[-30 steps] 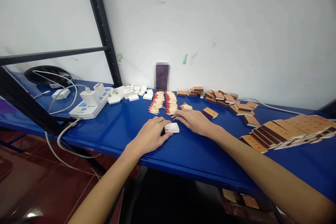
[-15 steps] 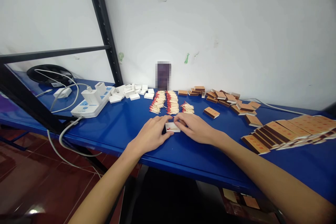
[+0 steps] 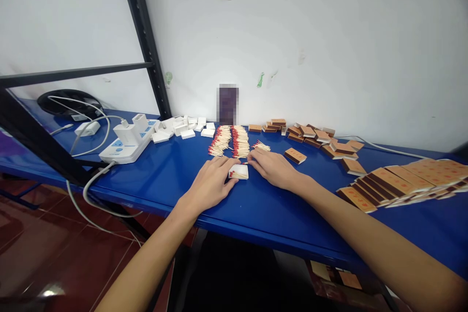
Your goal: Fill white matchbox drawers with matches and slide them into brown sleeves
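A blue table (image 3: 256, 212) holds a white power strip (image 3: 122, 152), piled white trays (image 3: 180, 130), red-tipped matches (image 3: 240, 142) in rows, an open tray (image 3: 239, 169), jumbled brown matchboxes (image 3: 307, 132) and an overlapping matchbox spread (image 3: 393, 180).

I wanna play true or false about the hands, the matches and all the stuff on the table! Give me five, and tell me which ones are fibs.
1. The left hand holds a white tray. True.
2. That white tray has nothing in it. False: matches lie in it.
3. The right hand is close to the small match pile. True.
4. A power strip sits on the left. True.
5. The surface under the hands is yellow. False: it is the blue table.
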Motion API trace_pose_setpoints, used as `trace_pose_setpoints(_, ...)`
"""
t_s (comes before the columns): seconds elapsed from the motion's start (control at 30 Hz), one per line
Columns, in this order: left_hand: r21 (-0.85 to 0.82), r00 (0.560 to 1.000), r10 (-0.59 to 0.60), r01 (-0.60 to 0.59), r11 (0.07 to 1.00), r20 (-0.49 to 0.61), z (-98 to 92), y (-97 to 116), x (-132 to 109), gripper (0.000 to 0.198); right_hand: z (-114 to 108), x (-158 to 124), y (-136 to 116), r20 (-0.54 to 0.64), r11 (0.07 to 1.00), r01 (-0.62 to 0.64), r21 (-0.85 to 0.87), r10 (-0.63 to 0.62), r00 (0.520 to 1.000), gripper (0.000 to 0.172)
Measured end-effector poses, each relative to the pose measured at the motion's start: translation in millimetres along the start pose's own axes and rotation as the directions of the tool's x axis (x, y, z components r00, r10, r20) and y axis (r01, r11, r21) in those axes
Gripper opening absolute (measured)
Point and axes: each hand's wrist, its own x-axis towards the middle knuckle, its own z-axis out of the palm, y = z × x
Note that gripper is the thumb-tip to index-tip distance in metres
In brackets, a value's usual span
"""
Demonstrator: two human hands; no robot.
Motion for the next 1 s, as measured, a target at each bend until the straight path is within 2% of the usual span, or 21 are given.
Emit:
trace_pose_setpoints(0.27,-0.085,1.000,0.011,-0.013,0.996,-0.023,-1.8,1,1,0.033,1,-2,4,0.014,0.999,-0.008,0.032,0.008,1.000,0.013)
trace_pose_setpoints(0.6,-0.057,0.998,-0.040,0.043,0.997,0.049,0.3,-1,-2,0.037,3,-3,7,0.016,0.988,0.003,0.155,-0.006,1.000,0.014)
trace_pose_setpoints(0.73,-0.041,0.996,-0.071,0.073,0.996,0.062,0.6,-1,-1,0.039,-6,-8,-7,-0.060,0.973,0.012,0.230,0.002,0.998,0.015)
trace_pose_setpoints(0.9,-0.034,0.995,-0.080,0.082,0.996,0.057,1.0,0,-1,0.044,-15,-14,-36,-0.026,0.958,0.057,0.280,-0.051,0.998,0.014)
trace_pose_setpoints(1.0,-0.038,0.997,-0.063,0.065,0.997,0.048,0.9,0,-1,0.044,-13,-14,-42,-0.028,0.964,0.057,0.259,-0.052,0.998,0.013)
